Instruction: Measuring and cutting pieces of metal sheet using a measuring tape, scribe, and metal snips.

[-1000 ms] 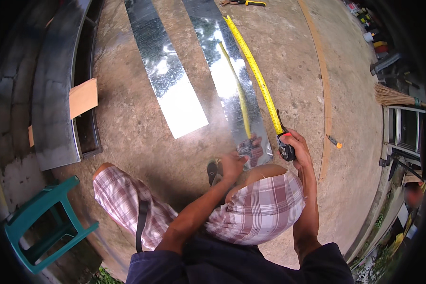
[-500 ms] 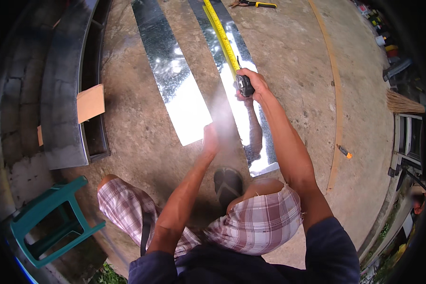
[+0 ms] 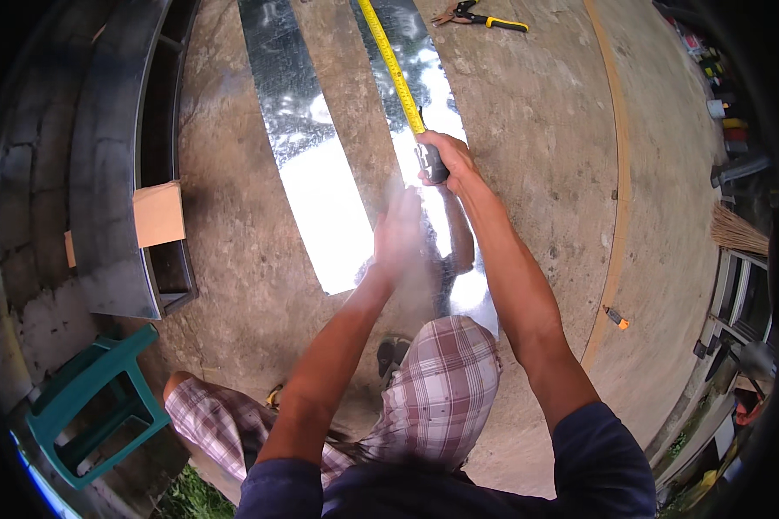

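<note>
My right hand (image 3: 450, 158) is closed round the black case of a tape measure (image 3: 433, 163). Its yellow blade (image 3: 395, 78) runs out away from me, over the right-hand strip of shiny sheet metal (image 3: 439, 86). Left of the case, my left hand (image 3: 398, 227) has its fingers stretched forward and holds nothing I can see; a pale haze blurs it. It hovers between that strip and a second, parallel metal strip (image 3: 320, 195); whether it touches either is unclear. The far ends of both strips and of the blade are cut off by the picture's top edge.
Yellow-and-black snips (image 3: 485, 17) lie on the concrete floor at the far right of the strips. A utility knife (image 3: 615, 318) rests beside a long wooden strip (image 3: 619, 173). To the left are a green stool (image 3: 134, 381) and a dark frame holding cardboard (image 3: 158, 216).
My left hand has moved forward and its fingers now reach out toward the tape case. The right hand keeps its hold on the tape measure. The whole view has shifted slightly.
</note>
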`<action>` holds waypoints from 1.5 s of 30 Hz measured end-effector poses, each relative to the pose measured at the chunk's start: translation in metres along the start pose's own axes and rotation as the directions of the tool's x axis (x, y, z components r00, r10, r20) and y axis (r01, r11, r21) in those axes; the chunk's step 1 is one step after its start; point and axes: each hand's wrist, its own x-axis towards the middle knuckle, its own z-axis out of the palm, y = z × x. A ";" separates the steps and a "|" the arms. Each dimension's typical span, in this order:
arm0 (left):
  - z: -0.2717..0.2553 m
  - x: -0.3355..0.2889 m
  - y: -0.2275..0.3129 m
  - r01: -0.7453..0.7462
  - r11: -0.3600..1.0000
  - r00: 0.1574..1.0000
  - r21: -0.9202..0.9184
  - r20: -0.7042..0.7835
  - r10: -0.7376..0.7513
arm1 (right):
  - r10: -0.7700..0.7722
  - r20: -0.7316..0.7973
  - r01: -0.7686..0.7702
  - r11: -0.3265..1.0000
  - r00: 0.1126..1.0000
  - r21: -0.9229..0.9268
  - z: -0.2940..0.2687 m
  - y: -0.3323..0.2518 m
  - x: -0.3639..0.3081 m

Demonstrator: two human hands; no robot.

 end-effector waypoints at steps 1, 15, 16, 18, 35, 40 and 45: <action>-0.003 0.002 0.001 -0.001 0.999 1.000 -0.032 -0.003 0.001 | 0.004 0.017 -0.004 1.000 1.000 0.003 0.000 -0.002 0.003; -0.020 0.018 -0.007 -0.013 0.998 0.994 0.067 0.113 0.006 | 0.086 0.048 -0.086 0.996 0.995 -0.017 0.016 -0.009 -0.001; -0.024 0.017 -0.004 -0.036 0.999 0.997 0.035 0.074 0.033 | 0.073 0.013 -0.072 0.997 0.997 -0.015 0.013 -0.004 -0.004; -0.034 0.012 -0.002 -0.063 0.998 0.996 0.004 0.056 0.063 | 0.058 0.005 -0.059 0.998 0.998 0.025 0.013 0.005 -0.006; -0.003 0.011 -0.014 -0.124 0.991 0.990 -0.042 -0.080 0.120 | -0.026 -0.103 0.036 0.996 0.994 0.088 -0.046 0.102 -0.101; -0.013 0.013 -0.009 -0.087 0.995 0.996 -0.040 -0.003 0.087 | -0.016 -0.113 0.016 1.000 0.993 0.000 -0.050 0.107 -0.101; -0.013 0.015 -0.010 -0.099 0.993 0.994 -0.058 -0.042 0.097 | -0.048 -0.103 0.047 0.999 0.993 -0.015 -0.049 0.108 -0.097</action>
